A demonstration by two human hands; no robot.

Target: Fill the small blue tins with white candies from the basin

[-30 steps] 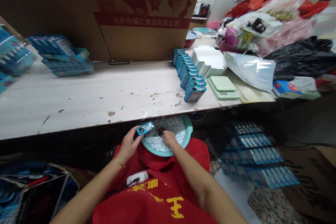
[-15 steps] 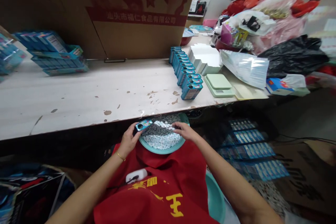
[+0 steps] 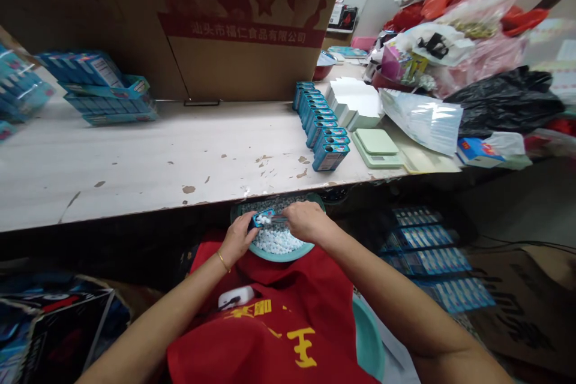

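Gripped in my left hand (image 3: 238,241) is a small blue box (image 3: 257,221), tilted, with white candy-like pellets at its open top. My right hand (image 3: 308,222) is closed around a small scoop (image 3: 279,219), whose tip reaches the box opening. The scoop's handle is mostly hidden by the fingers. Both hands are above a teal bowl (image 3: 288,258) filled with small white and pale blue pellets (image 3: 276,242). A red apron (image 3: 270,300) with yellow lettering lies under the bowl.
A row of blue boxes (image 3: 330,157) stands on the white table (image 3: 216,168), beside white card stacks (image 3: 353,99) and a pale green scale (image 3: 378,147). Blue display trays (image 3: 110,102) sit at left, before a large cardboard box (image 3: 243,66). Plastic bags (image 3: 504,99) crowd the right.
My right hand has turned over and brought the scoop leftward to the box. Pellets now show at the box opening. My left hand has shifted slightly right and down with the box.
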